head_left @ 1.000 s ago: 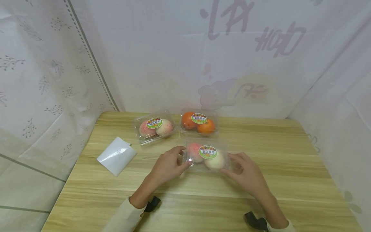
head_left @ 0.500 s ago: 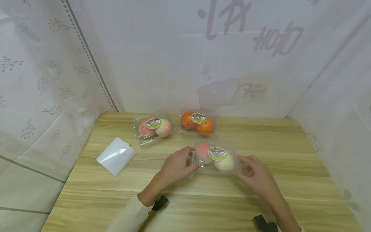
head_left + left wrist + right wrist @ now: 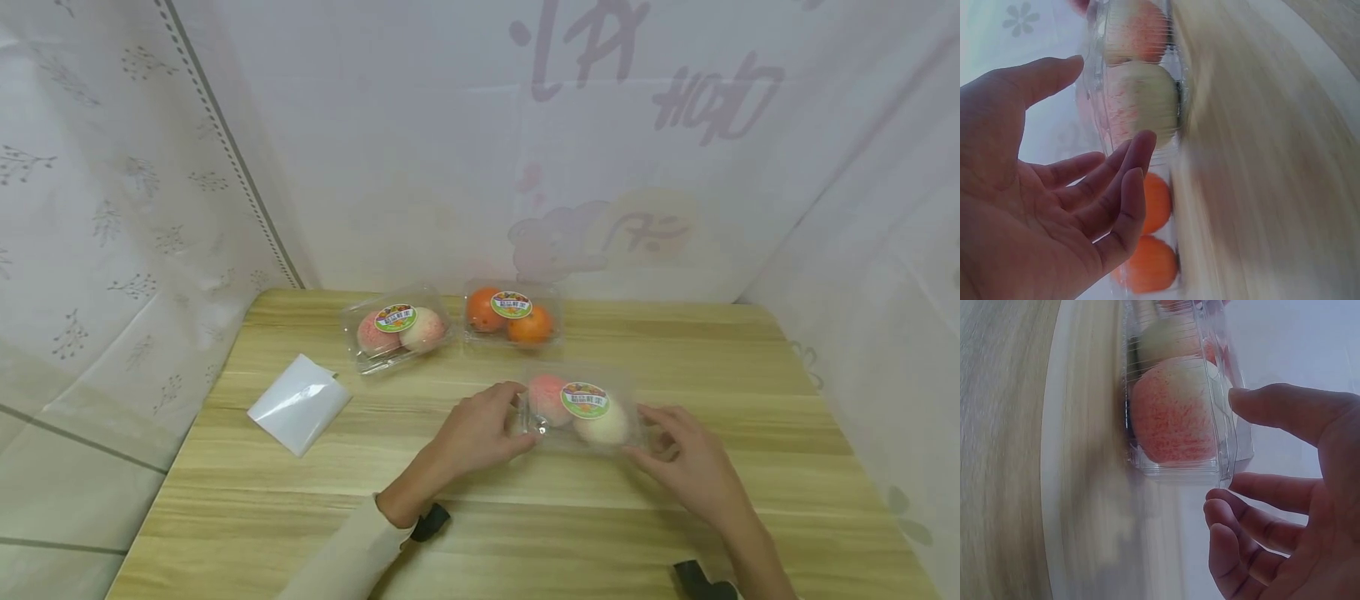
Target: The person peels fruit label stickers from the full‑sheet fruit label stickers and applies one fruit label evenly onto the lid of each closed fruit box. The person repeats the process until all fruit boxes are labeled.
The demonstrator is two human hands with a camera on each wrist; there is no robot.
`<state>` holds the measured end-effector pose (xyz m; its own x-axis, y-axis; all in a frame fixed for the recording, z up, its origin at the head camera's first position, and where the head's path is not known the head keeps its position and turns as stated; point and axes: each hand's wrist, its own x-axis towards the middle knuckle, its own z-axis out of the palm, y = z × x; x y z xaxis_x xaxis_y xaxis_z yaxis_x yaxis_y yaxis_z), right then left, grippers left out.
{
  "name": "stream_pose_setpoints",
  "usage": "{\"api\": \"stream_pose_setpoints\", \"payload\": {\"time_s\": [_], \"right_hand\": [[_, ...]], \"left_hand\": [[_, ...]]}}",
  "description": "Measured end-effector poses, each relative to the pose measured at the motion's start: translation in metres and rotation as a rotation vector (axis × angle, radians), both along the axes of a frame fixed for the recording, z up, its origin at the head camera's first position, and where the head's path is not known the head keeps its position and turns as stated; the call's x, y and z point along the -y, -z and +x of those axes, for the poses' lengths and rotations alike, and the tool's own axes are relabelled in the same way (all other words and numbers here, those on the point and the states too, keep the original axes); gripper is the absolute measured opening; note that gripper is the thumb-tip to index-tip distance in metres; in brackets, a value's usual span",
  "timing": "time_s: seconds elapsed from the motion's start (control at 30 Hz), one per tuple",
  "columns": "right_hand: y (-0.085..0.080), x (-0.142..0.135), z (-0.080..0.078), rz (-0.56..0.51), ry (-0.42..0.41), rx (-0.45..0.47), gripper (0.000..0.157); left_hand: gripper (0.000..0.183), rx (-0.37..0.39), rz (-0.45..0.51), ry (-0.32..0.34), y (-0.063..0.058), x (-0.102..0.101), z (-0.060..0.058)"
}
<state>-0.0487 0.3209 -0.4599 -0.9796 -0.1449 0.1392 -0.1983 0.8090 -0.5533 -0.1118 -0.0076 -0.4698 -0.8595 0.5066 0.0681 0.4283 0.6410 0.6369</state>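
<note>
A clear plastic fruit box (image 3: pixel 585 401) with two peaches and an oval label lies in front of me. My left hand (image 3: pixel 480 429) holds its left end between thumb and fingers. At the opposite end, my right hand (image 3: pixel 693 462) pinches the rim; in the right wrist view its thumb (image 3: pixel 1260 406) is on the lid edge beside a peach (image 3: pixel 1172 419). The left wrist view shows the left fingers partly curled beside the box wall. Whether the box touches the table cannot be told.
Behind stand a second peach box (image 3: pixel 397 329), turned slightly, and a box of two oranges (image 3: pixel 512 317). A folded glossy white sheet (image 3: pixel 300 404) lies at the left of the wooden table (image 3: pixel 540 542). Pale curtains (image 3: pixel 412 150) hang around the table.
Both hands and the peach box between them have moved to the right across the table. The two rear boxes and the white sheet stay where they were.
</note>
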Motion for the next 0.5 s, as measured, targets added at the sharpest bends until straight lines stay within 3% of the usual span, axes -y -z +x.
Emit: {"api": "stream_pose_setpoints", "payload": {"time_s": [0.5], "right_hand": [[0.003,-0.024,0.006,0.02,0.049,-0.034,0.062]], "left_hand": [[0.068,-0.018,-0.02,0.06,0.001,-0.028,-0.004]]}}
